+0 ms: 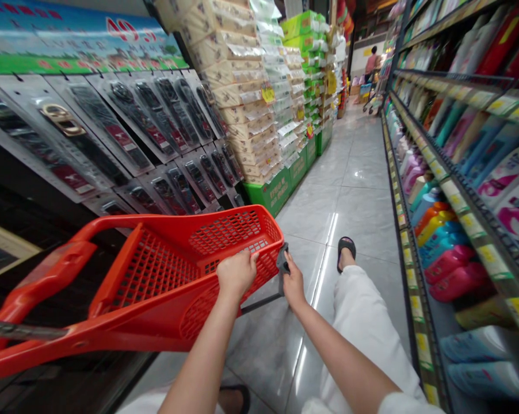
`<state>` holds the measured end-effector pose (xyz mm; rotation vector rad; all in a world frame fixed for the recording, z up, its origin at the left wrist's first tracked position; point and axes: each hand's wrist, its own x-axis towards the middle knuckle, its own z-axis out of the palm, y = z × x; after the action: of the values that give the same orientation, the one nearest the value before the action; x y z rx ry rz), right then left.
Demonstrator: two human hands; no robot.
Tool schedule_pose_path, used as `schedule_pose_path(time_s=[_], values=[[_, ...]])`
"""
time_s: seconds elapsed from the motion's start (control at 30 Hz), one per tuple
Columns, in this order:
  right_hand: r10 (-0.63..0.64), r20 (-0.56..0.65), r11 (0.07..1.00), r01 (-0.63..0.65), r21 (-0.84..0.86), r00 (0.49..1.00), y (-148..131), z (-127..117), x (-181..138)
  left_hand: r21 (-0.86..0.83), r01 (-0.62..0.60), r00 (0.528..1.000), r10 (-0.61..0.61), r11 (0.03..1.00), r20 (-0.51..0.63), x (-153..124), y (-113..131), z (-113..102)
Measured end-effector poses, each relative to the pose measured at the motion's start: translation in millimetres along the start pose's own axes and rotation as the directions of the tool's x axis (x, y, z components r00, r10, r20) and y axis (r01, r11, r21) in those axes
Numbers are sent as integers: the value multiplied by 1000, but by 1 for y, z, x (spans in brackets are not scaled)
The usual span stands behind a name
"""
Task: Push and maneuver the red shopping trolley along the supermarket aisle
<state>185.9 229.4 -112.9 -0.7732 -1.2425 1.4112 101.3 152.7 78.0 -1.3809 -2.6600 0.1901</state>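
A red plastic shopping cart [147, 330] with a lattice basket stands at an angle in front of me, and nothing shows inside the basket. My left hand [237, 273] is closed over its near side rim, close to the front end. At the cart's front corner, my right hand [294, 282] pinches a dark grey cloth [282, 260] against the outer side. Part of that cloth is covered by my fingers. The cart's handle [39, 282] points away to the left.
Packaged belts [121, 121] hang on a rack at left. Beyond it rise tall stacks of packages [242, 92] on green bases. Shelves of bottles [441, 253] line the right. A shiny tiled floor [363, 161] runs between, with a person [371, 63] far down the aisle.
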Motion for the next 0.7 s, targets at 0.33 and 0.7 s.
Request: schedule_pose_path(time_s=[0.33, 0.7], values=[[-23, 18, 1000, 23, 19, 1000, -6, -3, 15, -50, 6, 1000, -7, 999, -11, 6, 13, -5], [-7, -22, 998, 6, -60, 1000, -38, -31, 40, -150, -271, 956, 284, 951, 70, -1, -48, -34]])
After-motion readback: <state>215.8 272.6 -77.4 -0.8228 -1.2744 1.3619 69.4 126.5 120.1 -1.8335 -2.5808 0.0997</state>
